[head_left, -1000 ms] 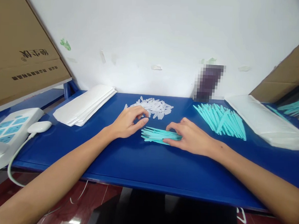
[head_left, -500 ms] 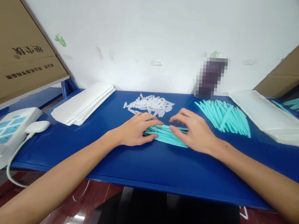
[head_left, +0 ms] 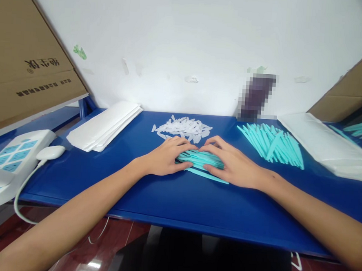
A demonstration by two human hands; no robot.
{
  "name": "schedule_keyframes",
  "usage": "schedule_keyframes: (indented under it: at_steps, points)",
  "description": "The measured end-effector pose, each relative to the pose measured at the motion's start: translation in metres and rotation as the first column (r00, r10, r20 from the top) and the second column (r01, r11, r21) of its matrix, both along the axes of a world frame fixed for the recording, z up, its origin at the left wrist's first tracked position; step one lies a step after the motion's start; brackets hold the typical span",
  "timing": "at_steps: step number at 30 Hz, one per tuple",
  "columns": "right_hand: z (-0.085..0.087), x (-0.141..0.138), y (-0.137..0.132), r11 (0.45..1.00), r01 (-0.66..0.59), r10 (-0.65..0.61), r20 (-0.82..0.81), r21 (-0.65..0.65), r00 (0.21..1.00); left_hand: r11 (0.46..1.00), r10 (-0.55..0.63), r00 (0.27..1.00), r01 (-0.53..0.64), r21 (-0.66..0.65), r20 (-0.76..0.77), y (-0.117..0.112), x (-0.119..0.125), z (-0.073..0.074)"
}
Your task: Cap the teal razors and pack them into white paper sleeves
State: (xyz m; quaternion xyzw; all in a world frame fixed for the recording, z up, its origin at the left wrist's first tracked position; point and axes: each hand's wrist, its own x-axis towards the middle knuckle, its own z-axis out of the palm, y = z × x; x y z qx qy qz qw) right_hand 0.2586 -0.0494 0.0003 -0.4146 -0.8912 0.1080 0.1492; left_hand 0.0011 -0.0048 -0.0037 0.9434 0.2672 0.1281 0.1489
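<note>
A bundle of slim turquoise sticks (head_left: 201,159), shaped like eyebrow razors, lies crosswise on the blue table in front of me. My left hand (head_left: 167,156) grips its left end, thumb on the near side and fingers over the far side. Around the right end curls my right hand (head_left: 233,162) in the same way. The fingertips of both hands almost meet at the far side. One loose turquoise stick (head_left: 210,176) lies just nearer to me, below my right thumb. Just beyond the hands is a heap of small whitish translucent pieces (head_left: 184,127), like caps.
Another turquoise pile (head_left: 274,144) lies to the right, beside a white plastic packet (head_left: 330,146). White paper-like sleeves (head_left: 104,126) are stacked at left. A white power strip (head_left: 17,154) with a plugged cable stands at the far left. Cardboard boxes (head_left: 29,60) flank the blue table (head_left: 164,204).
My right hand has closed round the right end of the bundle. One stick now lies apart on the near side. My left hand keeps its place, and the view has shifted slightly.
</note>
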Motion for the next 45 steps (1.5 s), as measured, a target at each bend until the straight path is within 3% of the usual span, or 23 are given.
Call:
schedule_keyframes:
  at_steps: [12,20,33,45]
  points:
    - [-0.0076,0.0022,0.0049,1.0,-0.025,0.024,-0.083,-0.014,0.996,0.999,0.025,1.0,-0.024,0.03,-0.003,0.0018,0.002,-0.0033]
    - [-0.0088,0.0017,0.006,1.0,0.005,-0.005,-0.109,-0.004,0.994,0.999,0.023,0.999,-0.024,-0.029,-0.041,-0.0008,-0.001,0.0001]
    - [-0.0039,0.0007,0.0039,0.999,-0.006,0.003,-0.056,-0.039,0.998,0.999,0.029,0.999,-0.029,0.031,0.013,0.001,-0.0057,0.0015]
    - [-0.0019,-0.0015,0.0016,0.999,-0.013,0.01,-0.063,-0.04,0.998,0.998,0.05,0.997,-0.047,0.049,-0.051,0.0017,-0.0056,0.0002]
